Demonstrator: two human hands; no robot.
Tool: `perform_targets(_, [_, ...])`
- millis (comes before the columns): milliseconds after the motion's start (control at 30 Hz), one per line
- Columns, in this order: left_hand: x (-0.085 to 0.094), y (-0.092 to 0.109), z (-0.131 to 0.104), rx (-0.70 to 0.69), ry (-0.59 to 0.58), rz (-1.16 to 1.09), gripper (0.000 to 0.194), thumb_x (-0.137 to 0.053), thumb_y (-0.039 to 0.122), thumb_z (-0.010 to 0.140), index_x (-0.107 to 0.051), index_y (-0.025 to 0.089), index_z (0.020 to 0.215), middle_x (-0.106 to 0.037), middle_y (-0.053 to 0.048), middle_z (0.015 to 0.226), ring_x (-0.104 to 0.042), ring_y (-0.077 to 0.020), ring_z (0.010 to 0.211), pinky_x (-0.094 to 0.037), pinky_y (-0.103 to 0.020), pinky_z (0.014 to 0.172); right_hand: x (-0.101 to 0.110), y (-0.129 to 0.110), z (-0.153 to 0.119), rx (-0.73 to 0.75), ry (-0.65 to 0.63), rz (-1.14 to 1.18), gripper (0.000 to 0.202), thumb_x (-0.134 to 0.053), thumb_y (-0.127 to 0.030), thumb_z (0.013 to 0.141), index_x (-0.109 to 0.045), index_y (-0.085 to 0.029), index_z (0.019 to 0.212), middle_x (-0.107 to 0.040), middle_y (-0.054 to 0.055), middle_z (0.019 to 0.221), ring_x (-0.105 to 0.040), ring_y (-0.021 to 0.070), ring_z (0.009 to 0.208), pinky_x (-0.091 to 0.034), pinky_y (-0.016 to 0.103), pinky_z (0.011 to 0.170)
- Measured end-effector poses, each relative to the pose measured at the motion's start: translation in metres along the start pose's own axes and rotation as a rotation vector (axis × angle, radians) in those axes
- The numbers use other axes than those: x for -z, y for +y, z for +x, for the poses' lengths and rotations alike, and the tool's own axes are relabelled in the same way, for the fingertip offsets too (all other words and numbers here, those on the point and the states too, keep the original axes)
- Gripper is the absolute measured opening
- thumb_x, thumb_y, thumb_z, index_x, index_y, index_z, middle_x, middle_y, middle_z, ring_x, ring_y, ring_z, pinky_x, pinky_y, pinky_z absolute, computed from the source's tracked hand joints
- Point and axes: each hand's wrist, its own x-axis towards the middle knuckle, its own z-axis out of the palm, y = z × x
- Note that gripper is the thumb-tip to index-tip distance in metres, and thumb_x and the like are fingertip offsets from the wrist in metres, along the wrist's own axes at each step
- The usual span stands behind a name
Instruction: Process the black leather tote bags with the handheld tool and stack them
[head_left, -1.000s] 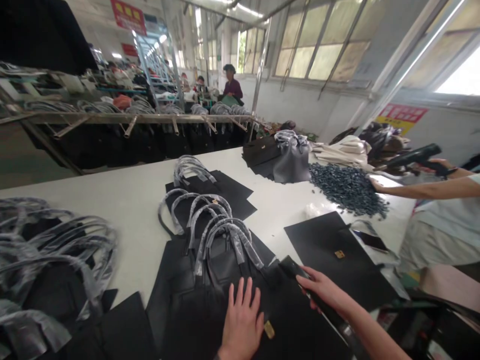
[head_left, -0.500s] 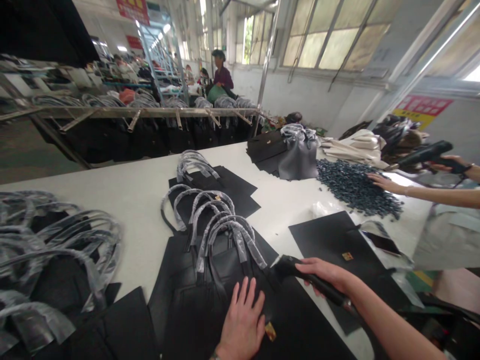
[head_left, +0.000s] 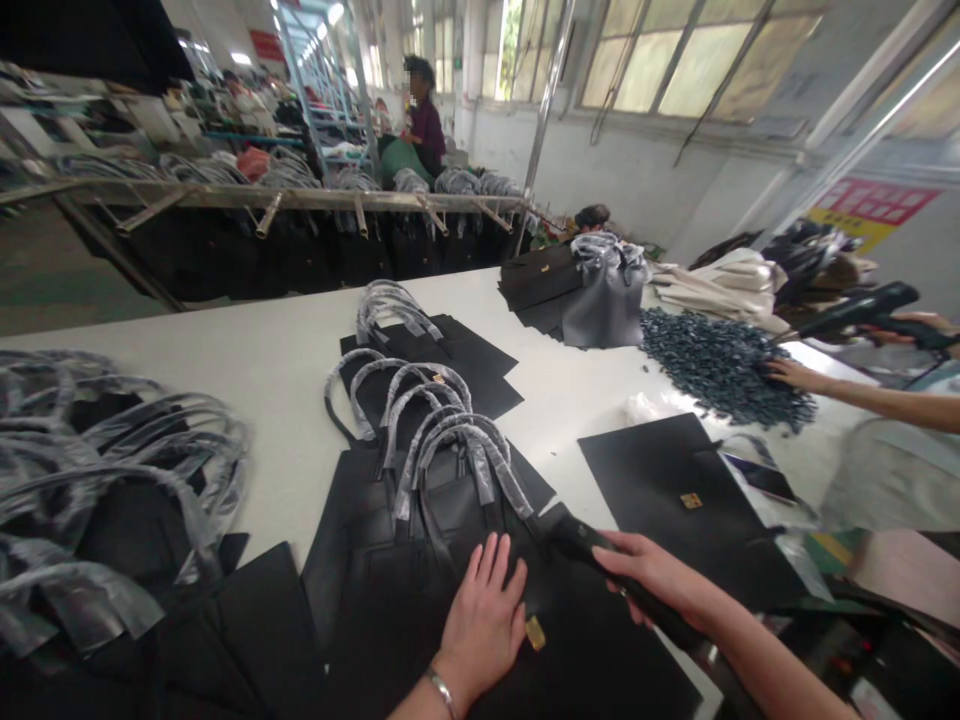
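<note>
My left hand [head_left: 487,610] lies flat with its fingers spread on a black bag panel [head_left: 405,620], just left of a small gold tag [head_left: 535,633]. My right hand [head_left: 652,575] is wrapped round a black handheld tool [head_left: 585,545], whose head is over the panel by the end of a handle. Plastic-wrapped curved handles [head_left: 457,450] stand up beyond my left hand. To the right lies another black panel [head_left: 645,480] with a gold tag [head_left: 690,501].
Wrapped handles [head_left: 180,440] and dark bags crowd the left. A pile of small dark pieces [head_left: 727,370] lies at the right, where a co-worker's hand [head_left: 795,375] touches it. A phone [head_left: 761,478] lies nearby. Behind the table runs a metal rail [head_left: 300,200].
The tool's head has tilted down towards the panel, and my right hand has moved slightly down. The view has shifted a little. The co-worker's hand has moved right along the pile.
</note>
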Motion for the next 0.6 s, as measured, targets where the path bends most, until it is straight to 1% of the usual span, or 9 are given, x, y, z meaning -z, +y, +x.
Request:
perform_targets(100, [0.0, 0.001, 0.001, 0.0, 0.004, -0.001, 0.047, -0.05, 0.037, 0.09, -0.048, 0.02, 0.135, -0.028, -0.012, 0.153, -0.021, -0.0302, 0.142, -0.027, -0.048, 0.113, -0.019, 0.002, 0.005, -0.035, -0.028, -0.033, 0.05, -0.054, -0.049, 0.086, -0.052, -0.018, 0.125, -0.059, -0.003, 0.065, -0.055, 0.0084, 0.034, -0.038, 0.016, 0.029])
perform_targets(200, [0.0, 0.001, 0.002, -0.012, 0.013, 0.005, 0.047, -0.05, 0.036, 0.09, -0.048, 0.019, 0.135, -0.027, -0.013, 0.153, -0.021, -0.0305, 0.142, -0.027, -0.048, 0.112, -0.034, -0.006, 0.02, -0.001, -0.017, -0.053, 0.05, -0.051, -0.048, 0.089, -0.049, -0.02, 0.13, -0.057, -0.004, 0.064, -0.054, 0.0082, 0.034, -0.037, 0.016, 0.028])
perform_targets(300, [0.001, 0.001, 0.002, -0.01, 0.007, -0.004, 0.048, -0.049, 0.036, 0.091, -0.047, 0.019, 0.135, -0.028, -0.012, 0.153, -0.021, -0.0302, 0.142, -0.025, -0.047, 0.113, -0.036, -0.012, 0.02, 0.009, -0.021, -0.075, 0.05, -0.053, -0.048, 0.088, -0.049, -0.022, 0.13, -0.057, -0.004, 0.063, -0.054, 0.0081, 0.033, -0.036, 0.015, 0.028])
perform_targets(467, [0.005, 0.002, 0.001, 0.004, 0.007, -0.022, 0.047, -0.052, 0.035, 0.089, -0.049, 0.019, 0.133, -0.029, -0.012, 0.153, -0.022, -0.0288, 0.142, -0.023, -0.045, 0.113, -0.029, -0.007, 0.003, -0.105, -0.052, -0.083, 0.052, -0.055, -0.051, 0.085, -0.051, -0.02, 0.128, -0.058, -0.003, 0.062, -0.055, 0.0091, 0.032, -0.04, 0.016, 0.028])
perform_targets(533, [0.006, 0.002, 0.002, 0.001, 0.004, -0.018, 0.046, -0.052, 0.035, 0.089, -0.049, 0.019, 0.133, -0.029, -0.013, 0.153, -0.022, -0.0286, 0.141, -0.022, -0.045, 0.114, -0.033, -0.008, 0.007, -0.085, -0.029, -0.066, 0.052, -0.056, -0.051, 0.085, -0.052, -0.02, 0.126, -0.059, -0.003, 0.061, -0.054, 0.0094, 0.032, -0.039, 0.017, 0.028])
perform_targets(600, [0.005, 0.001, 0.003, 0.0, 0.004, -0.009, 0.047, -0.05, 0.036, 0.09, -0.049, 0.019, 0.134, -0.029, -0.013, 0.153, -0.023, -0.0286, 0.141, -0.021, -0.045, 0.114, -0.042, -0.013, 0.017, -0.012, 0.022, -0.057, 0.048, -0.057, -0.049, 0.084, -0.054, -0.02, 0.123, -0.058, -0.004, 0.061, -0.053, 0.0088, 0.032, -0.038, 0.016, 0.028])
